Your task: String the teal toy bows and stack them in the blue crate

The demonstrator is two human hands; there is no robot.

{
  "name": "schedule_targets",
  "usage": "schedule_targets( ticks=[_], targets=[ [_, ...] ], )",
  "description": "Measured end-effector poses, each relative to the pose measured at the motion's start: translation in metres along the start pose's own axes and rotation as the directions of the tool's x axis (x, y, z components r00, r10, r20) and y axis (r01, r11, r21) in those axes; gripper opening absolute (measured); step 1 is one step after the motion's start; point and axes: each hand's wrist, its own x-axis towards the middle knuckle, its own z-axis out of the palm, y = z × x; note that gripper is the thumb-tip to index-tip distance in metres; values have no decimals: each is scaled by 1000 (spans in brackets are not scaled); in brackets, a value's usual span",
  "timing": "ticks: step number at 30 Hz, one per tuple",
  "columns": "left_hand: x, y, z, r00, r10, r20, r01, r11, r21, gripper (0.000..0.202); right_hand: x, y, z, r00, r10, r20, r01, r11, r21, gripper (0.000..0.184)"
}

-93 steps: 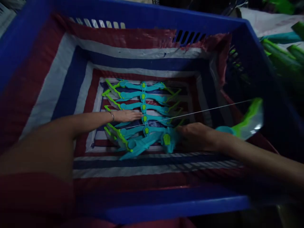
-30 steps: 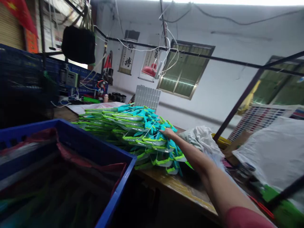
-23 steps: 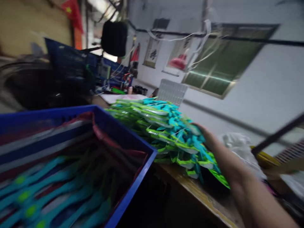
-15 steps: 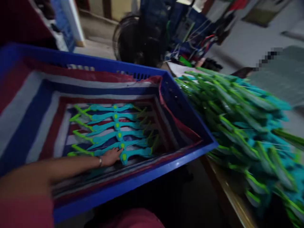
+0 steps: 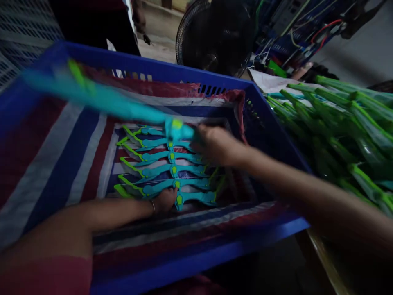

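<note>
A blue plastic crate (image 5: 215, 262) lined with a red, white and blue striped sheet holds a row of several teal and lime-green toy bows (image 5: 172, 170) on its floor. My left hand (image 5: 166, 199) rests on the nearest bow in that row, fingers down on it. My right hand (image 5: 215, 144) is above the crate, shut on another teal toy bow (image 5: 101, 96), which is blurred and stretches up to the left over the crate.
A large heap of the same green and teal bows (image 5: 344, 123) lies on the wooden table to the right of the crate. A dark floor fan (image 5: 215, 35) and wiring stand behind. A white perforated basket (image 5: 21, 30) is at the top left.
My right hand has come from the heap on the table into the crate, carrying a bow. The view has swung down and left. My left hand stays on the row.
</note>
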Motion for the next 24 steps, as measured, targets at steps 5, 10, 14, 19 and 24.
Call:
schedule_targets(
  ticks=[5, 10, 14, 19, 24],
  targets=[
    [3, 6, 10, 999, -44, 15, 44, 999, -15, 32, 26, -30, 133, 922, -228, 312, 228, 973, 37, 32],
    [-5, 11, 1, 995, -97, 25, 97, 995, 10, 27, 14, -41, 226, 888, -212, 408, 214, 976, 40, 35],
    [-9, 10, -5, 996, -73, 60, 71, 997, 35, 34, 21, -38, 249, 894, -234, 383, 228, 972, 63, 37],
    [-13, 3, -18, 995, -19, 97, 16, 999, 37, 31, 25, -28, 262, 894, -299, 334, 271, 954, 129, 39],
    [-6, -19, -40, 995, 11, 97, -12, 1000, 16, 24, 27, -35, 268, 895, -341, 287, 293, 935, 199, 42]
  ],
)
